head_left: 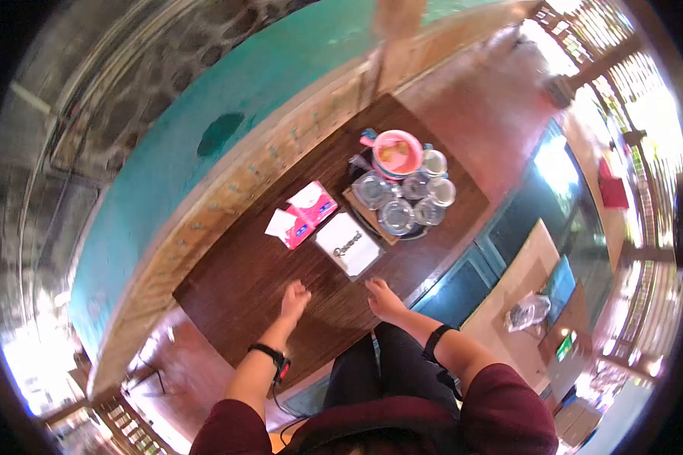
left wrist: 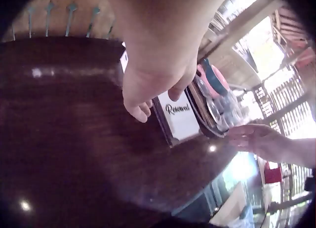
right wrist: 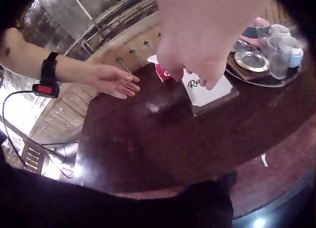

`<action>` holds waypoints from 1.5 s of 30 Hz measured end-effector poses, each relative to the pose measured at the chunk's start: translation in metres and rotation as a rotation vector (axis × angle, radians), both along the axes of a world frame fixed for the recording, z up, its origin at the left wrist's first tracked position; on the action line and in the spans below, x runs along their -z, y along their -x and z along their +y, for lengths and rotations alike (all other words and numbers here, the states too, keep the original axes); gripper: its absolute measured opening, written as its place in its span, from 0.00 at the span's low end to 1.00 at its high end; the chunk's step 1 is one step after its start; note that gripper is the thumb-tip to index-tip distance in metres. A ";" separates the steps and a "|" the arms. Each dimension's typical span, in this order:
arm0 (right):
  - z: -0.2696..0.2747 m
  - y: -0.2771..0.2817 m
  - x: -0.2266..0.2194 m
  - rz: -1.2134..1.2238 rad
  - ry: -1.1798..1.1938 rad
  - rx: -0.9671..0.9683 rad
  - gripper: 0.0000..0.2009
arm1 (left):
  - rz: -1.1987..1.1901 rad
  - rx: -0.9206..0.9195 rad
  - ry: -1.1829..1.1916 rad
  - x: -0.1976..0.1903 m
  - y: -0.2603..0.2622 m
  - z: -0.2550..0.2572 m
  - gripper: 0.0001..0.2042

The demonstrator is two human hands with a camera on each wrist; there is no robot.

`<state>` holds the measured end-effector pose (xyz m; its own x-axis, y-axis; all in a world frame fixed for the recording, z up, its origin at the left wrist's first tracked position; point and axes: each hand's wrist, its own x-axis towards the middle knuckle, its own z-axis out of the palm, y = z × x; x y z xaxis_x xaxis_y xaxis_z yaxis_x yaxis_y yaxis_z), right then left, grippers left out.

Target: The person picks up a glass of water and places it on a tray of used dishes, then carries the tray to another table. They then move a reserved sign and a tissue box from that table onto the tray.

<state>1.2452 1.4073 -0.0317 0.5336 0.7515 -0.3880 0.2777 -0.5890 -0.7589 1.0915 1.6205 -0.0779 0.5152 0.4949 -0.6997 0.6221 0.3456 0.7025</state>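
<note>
Both hands hover over the near part of a dark wooden table [head_left: 235, 288], with nothing in either one. My left hand [head_left: 295, 300] has loosely bent fingers, and the right wrist view shows that hand [right wrist: 112, 81] relaxed from the side. To its right, my right hand [head_left: 385, 299] hangs with fingers loosely curled. A white sign reading "Reserved" [head_left: 349, 244] lies just beyond the hands, nearest the right one. Left of the sign sits a pink-and-white tissue pack [head_left: 303, 218] with tissue sticking out.
Beyond the sign, a dark round tray [right wrist: 269, 82] carries several clear glasses [head_left: 396, 217], lidded cups [head_left: 441, 192] and a pink bowl [head_left: 397, 152]. A teal-topped wooden railing [head_left: 220, 197] runs along the table's far left side. A bench [head_left: 501, 303] stands to the right.
</note>
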 end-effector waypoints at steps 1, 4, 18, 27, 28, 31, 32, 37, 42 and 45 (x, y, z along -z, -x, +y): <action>-0.022 0.009 -0.017 -0.001 0.008 0.025 0.18 | -0.001 0.153 0.004 -0.003 0.012 -0.014 0.20; -0.097 0.033 -0.042 0.011 0.165 -0.116 0.16 | 0.014 0.570 0.051 -0.009 0.051 -0.055 0.20; -0.447 0.216 -0.043 0.672 0.600 0.072 0.18 | 0.400 1.700 0.365 -0.136 0.009 -0.220 0.15; -0.567 0.305 -0.072 0.850 0.350 0.726 0.17 | 0.059 2.334 -0.494 -0.220 -0.067 -0.446 0.10; -0.575 0.305 -0.085 0.908 0.364 0.733 0.16 | 0.060 2.253 -0.468 -0.189 -0.074 -0.462 0.11; -0.593 0.315 -0.083 0.981 0.333 0.711 0.13 | 0.030 2.104 -0.399 -0.115 -0.094 -0.492 0.14; -0.598 0.316 -0.068 1.010 0.306 0.728 0.12 | -0.010 2.116 -0.384 -0.113 -0.100 -0.504 0.14; -0.619 0.269 -0.077 1.123 0.303 0.785 0.14 | -0.028 2.092 -0.247 -0.103 -0.151 -0.532 0.14; -0.665 0.204 -0.044 1.068 0.300 0.668 0.16 | 0.077 1.982 0.089 -0.077 -0.235 -0.535 0.14; -0.697 0.140 -0.046 0.999 0.336 0.656 0.14 | 0.217 2.064 0.254 -0.074 -0.311 -0.538 0.13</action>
<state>1.1050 0.7107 0.0145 0.1317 0.2392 -0.9620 -0.7555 -0.6041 -0.2537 1.4023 1.0822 -0.0041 -0.0183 -0.6552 -0.7552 0.1835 -0.7447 0.6416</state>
